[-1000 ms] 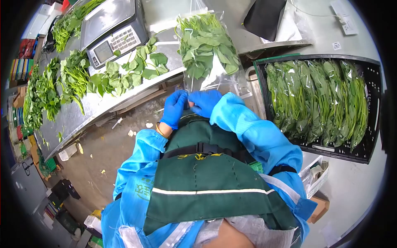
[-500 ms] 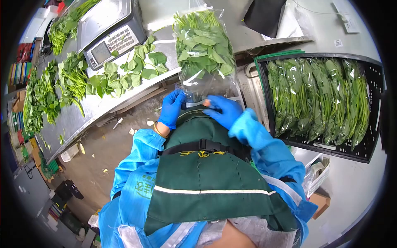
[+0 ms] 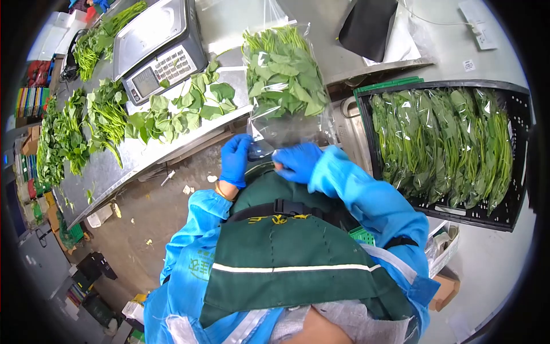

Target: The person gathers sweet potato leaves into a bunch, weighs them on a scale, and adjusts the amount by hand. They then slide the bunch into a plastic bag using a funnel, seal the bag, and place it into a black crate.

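Observation:
A clear plastic bag [image 3: 292, 126] packed with leafy green stems [image 3: 283, 74] lies in front of me, its loose end toward my body. My left hand [image 3: 234, 159], in a blue glove, pinches the left corner of that loose end. On the other side, my right hand [image 3: 299, 163] is closed at the bag's near edge, with a fingertip showing bare through its glove. Its fingers appear to grip the plastic film, though they partly hide the edge. Both hands are close together, just above my green apron [image 3: 275, 241].
At left, a metal table [image 3: 123, 166] carries a digital scale [image 3: 157, 51], loose leaves [image 3: 166, 117] and bunches of greens [image 3: 106, 112]. To the right stands a black crate [image 3: 447, 212] of bagged greens [image 3: 441, 146]. A dark sheet [image 3: 366, 28] lies at the back.
My right hand has moved left and slightly down along the bag's edge, closer to my left hand. My left hand stays at its corner. The view has shifted slightly.

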{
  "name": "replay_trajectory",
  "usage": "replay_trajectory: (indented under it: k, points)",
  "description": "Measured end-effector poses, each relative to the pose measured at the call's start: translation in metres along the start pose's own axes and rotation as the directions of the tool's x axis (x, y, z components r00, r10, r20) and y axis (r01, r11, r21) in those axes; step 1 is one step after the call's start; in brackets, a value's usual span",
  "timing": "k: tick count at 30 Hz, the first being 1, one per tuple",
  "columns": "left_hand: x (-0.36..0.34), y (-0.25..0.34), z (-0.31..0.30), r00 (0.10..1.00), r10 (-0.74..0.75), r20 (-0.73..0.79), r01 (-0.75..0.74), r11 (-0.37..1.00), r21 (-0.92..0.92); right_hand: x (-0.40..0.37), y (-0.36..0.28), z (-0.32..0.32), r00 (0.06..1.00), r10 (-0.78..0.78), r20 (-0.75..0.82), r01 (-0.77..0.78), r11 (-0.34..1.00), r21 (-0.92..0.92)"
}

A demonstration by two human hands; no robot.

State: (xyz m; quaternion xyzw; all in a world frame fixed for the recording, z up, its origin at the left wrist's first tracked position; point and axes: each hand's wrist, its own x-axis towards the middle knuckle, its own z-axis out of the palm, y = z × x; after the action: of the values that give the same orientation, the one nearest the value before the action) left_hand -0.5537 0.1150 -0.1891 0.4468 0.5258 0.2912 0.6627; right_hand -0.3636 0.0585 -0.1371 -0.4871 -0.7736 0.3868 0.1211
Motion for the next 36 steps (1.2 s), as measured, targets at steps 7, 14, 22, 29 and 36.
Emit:
replay_trajectory:
  k: [7,14,22,29,36]
  points:
    - [-0.002,-0.011,-0.041,0.983,-0.123,0.140,0.125,0.992,-0.009,-0.162,0.004,0.027,0.534,0.667,0.519,-0.546,0.741,-0.391]
    - [0.020,0.011,-0.030,0.794,0.600,0.099,-0.515,0.578,0.633,-0.155,0.096,0.058,0.647,0.744,-0.169,-0.666,0.659,0.350]
    - [0.052,0.013,-0.049,0.526,0.598,0.604,-0.814,0.148,0.562,-0.039,0.132,-0.005,0.851,-0.189,-0.489,-0.027,0.916,-0.400]
    - [0.046,0.029,-0.034,0.682,0.687,0.251,-0.711,0.543,0.446,-0.039,0.128,-0.004,0.668,0.137,-0.732,-0.011,0.985,0.174]
    - [0.087,-0.005,-0.032,0.973,0.202,-0.109,-0.174,0.959,0.223,-0.010,0.132,0.000,0.546,0.690,-0.475,-0.016,0.575,0.818]
